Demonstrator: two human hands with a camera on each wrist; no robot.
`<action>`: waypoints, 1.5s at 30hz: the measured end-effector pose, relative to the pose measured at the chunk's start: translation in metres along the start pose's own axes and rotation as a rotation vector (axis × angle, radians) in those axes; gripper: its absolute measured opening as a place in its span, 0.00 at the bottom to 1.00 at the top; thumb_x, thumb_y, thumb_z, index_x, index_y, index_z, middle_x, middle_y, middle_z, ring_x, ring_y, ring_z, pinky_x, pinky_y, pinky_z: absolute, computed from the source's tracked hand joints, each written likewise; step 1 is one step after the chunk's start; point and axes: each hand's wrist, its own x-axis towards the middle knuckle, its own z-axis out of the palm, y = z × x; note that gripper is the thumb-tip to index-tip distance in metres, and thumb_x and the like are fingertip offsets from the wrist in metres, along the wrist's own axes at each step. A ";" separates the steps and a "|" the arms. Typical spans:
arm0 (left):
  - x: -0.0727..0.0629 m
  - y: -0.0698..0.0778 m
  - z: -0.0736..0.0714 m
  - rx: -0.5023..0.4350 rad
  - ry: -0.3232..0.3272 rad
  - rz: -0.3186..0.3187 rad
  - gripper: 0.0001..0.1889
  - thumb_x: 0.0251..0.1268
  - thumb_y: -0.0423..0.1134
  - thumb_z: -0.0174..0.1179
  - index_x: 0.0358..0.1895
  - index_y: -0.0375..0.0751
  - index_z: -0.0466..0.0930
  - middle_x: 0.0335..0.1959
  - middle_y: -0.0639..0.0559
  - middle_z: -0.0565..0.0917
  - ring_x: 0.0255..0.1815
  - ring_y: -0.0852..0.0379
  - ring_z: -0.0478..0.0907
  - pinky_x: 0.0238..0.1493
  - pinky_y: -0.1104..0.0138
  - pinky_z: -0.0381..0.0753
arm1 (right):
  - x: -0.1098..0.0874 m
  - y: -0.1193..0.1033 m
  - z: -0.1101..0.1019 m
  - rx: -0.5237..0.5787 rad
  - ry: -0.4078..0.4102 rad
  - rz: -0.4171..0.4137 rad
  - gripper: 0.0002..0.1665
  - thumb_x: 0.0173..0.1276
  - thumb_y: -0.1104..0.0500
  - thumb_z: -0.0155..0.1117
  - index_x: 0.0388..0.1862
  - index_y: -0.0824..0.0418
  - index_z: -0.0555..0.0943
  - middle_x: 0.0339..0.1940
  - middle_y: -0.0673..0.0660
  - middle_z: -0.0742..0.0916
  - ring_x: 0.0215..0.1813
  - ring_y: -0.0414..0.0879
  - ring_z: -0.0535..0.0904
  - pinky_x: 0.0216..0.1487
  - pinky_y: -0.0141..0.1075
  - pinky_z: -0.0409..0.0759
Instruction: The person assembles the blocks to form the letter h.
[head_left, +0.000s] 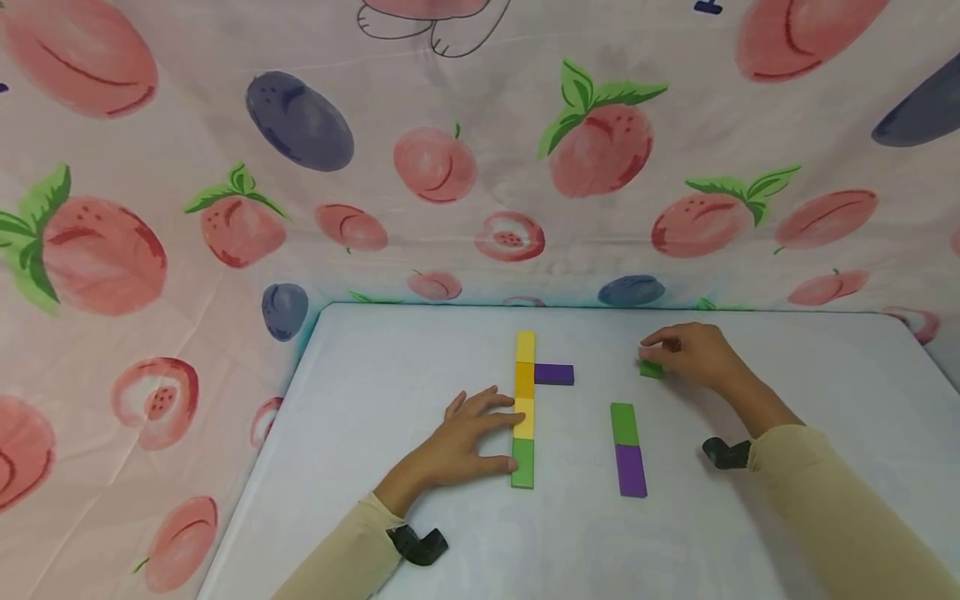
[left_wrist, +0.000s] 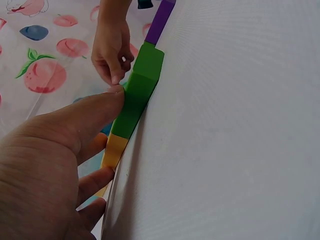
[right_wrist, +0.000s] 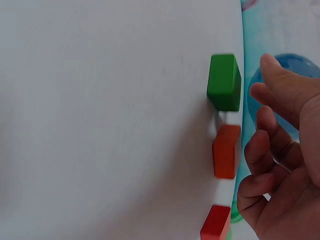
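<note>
My left hand (head_left: 461, 437) lies beside a straight column of flat blocks, fingers spread. Its thumb touches the near green block (left_wrist: 145, 65), and its forefinger reaches over the yellow block (head_left: 524, 423) beyond that. Two more yellow blocks (head_left: 526, 347) continue the column, and a purple block (head_left: 555, 374) juts right from it. My right hand (head_left: 693, 354), fingers loosely bent, hovers by a separate green block (right_wrist: 225, 82). A gap shows between its fingertips and that block in the right wrist view, and nothing is held.
Between the hands, another green block (head_left: 624, 425) and a purple block (head_left: 632, 472) stand end to end on the white table (head_left: 390, 358). The right wrist view also has an orange-red block (right_wrist: 226, 152) and a red block (right_wrist: 216, 223). A fruit-print cloth (head_left: 360, 150) hangs behind.
</note>
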 end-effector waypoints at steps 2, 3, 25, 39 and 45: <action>0.000 0.000 0.000 0.000 -0.001 0.002 0.32 0.62 0.58 0.69 0.70 0.59 0.76 0.75 0.56 0.69 0.85 0.52 0.49 0.82 0.41 0.35 | -0.004 0.004 -0.002 -0.003 -0.019 0.010 0.20 0.69 0.44 0.69 0.49 0.57 0.90 0.31 0.51 0.86 0.37 0.47 0.75 0.36 0.36 0.71; 0.000 0.000 0.000 0.000 -0.001 0.003 0.32 0.62 0.58 0.69 0.70 0.59 0.76 0.75 0.56 0.69 0.85 0.52 0.49 0.82 0.41 0.35 | -0.006 0.005 -0.003 -0.006 -0.025 0.012 0.21 0.69 0.44 0.70 0.49 0.57 0.90 0.31 0.51 0.86 0.37 0.47 0.75 0.36 0.36 0.71; 0.000 0.001 -0.001 -0.004 -0.006 -0.002 0.32 0.62 0.57 0.69 0.70 0.59 0.76 0.75 0.55 0.69 0.85 0.52 0.49 0.82 0.41 0.35 | -0.013 0.016 0.001 -0.005 -0.079 0.018 0.24 0.66 0.46 0.73 0.53 0.61 0.88 0.26 0.49 0.80 0.33 0.44 0.71 0.32 0.34 0.68; 0.000 0.000 -0.001 0.010 -0.010 -0.010 0.32 0.63 0.58 0.69 0.71 0.60 0.76 0.75 0.56 0.69 0.85 0.53 0.49 0.83 0.42 0.35 | -0.015 0.009 0.005 0.010 -0.036 -0.029 0.17 0.59 0.51 0.80 0.40 0.56 0.83 0.30 0.50 0.81 0.38 0.46 0.74 0.39 0.38 0.71; 0.000 0.000 -0.001 0.006 -0.010 -0.011 0.32 0.63 0.58 0.68 0.71 0.60 0.76 0.75 0.56 0.69 0.85 0.53 0.49 0.83 0.43 0.34 | -0.017 0.004 0.005 0.031 -0.033 -0.043 0.16 0.61 0.50 0.78 0.42 0.55 0.83 0.34 0.50 0.86 0.40 0.46 0.79 0.41 0.39 0.74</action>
